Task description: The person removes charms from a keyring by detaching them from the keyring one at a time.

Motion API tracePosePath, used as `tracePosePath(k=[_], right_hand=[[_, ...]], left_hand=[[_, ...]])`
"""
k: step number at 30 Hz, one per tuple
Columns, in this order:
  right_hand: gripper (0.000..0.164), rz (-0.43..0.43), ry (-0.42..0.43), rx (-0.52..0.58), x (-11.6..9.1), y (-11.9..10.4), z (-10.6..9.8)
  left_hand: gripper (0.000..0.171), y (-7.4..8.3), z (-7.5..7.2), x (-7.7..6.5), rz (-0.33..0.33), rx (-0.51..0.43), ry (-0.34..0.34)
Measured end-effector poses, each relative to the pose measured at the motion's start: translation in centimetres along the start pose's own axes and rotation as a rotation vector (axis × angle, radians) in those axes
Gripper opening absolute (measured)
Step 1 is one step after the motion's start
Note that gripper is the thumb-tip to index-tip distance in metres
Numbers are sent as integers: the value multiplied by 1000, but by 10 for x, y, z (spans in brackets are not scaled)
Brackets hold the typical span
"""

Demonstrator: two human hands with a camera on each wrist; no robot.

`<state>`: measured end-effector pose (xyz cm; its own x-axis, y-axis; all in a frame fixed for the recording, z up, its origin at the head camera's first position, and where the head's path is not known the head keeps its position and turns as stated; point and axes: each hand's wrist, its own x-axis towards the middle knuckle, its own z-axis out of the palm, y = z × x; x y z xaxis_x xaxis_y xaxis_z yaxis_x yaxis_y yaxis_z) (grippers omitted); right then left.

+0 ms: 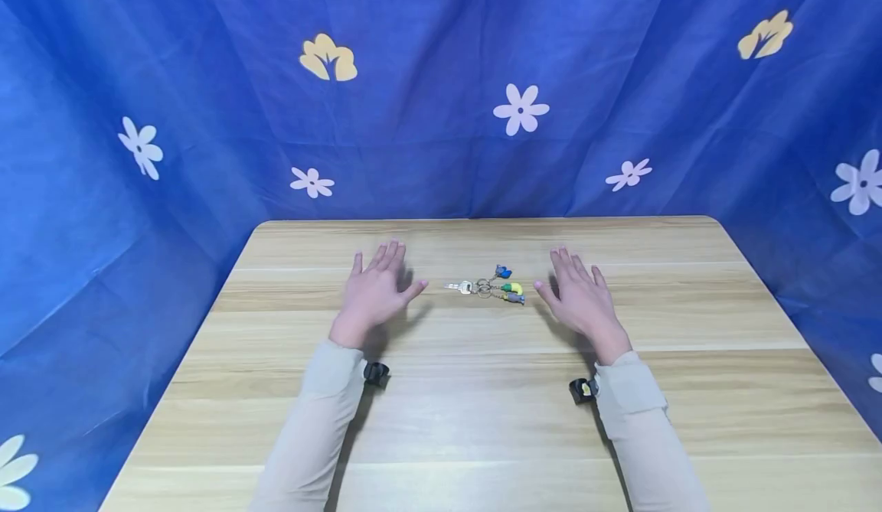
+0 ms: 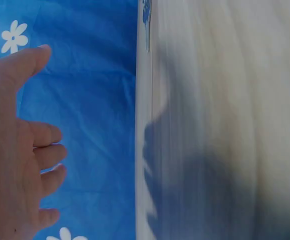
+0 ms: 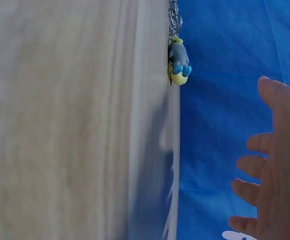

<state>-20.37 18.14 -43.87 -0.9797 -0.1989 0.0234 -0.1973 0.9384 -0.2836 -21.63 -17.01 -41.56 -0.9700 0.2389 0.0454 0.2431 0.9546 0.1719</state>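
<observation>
A silver key (image 1: 463,287) on a metal ring (image 1: 484,288) lies on the table between both hands. Short chains join the ring to a blue charm (image 1: 504,272), a green and yellow charm (image 1: 513,288) and a grey-blue charm (image 1: 514,298). My left hand (image 1: 375,292) is held above the wood left of the key, fingers spread and nothing in it. On the charms' side my right hand (image 1: 580,298) hovers likewise, its thumb nearest the charms. In the right wrist view the grey figure charm (image 3: 178,56) shows at the table edge; the left wrist view catches only part of the key (image 2: 147,25).
The wood-grain table (image 1: 468,420) has rounded far corners. Behind and beside it hangs a blue curtain (image 1: 427,114) with white and yellow flower prints. A small black wrist camera (image 1: 376,374) sits on the left wrist and another black camera (image 1: 583,391) on the right.
</observation>
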Motion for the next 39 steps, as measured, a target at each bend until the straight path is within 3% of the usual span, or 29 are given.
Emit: tracePosePath(k=[10,18,23,30,34,39], right_hand=[[72,-43,-16,37,14,1,1],[70,-144,-107,153,24,-3,1],[71,-174,-132,188,30,-4,4],[74,-190,-166,202,32,-6,8],[74,-195,-174,225,33,-9,10],[72,-212,-177,222,35,-13,16]], left_hand=[[82,9,10,25,61,-102,-31],[78,17,20,41,122,-290,-27],[78,22,28,49,102,-429,-90],[76,29,36,57,101,-695,-226],[72,34,41,63,126,-721,-275],[68,38,46,69,153,-664,-301]])
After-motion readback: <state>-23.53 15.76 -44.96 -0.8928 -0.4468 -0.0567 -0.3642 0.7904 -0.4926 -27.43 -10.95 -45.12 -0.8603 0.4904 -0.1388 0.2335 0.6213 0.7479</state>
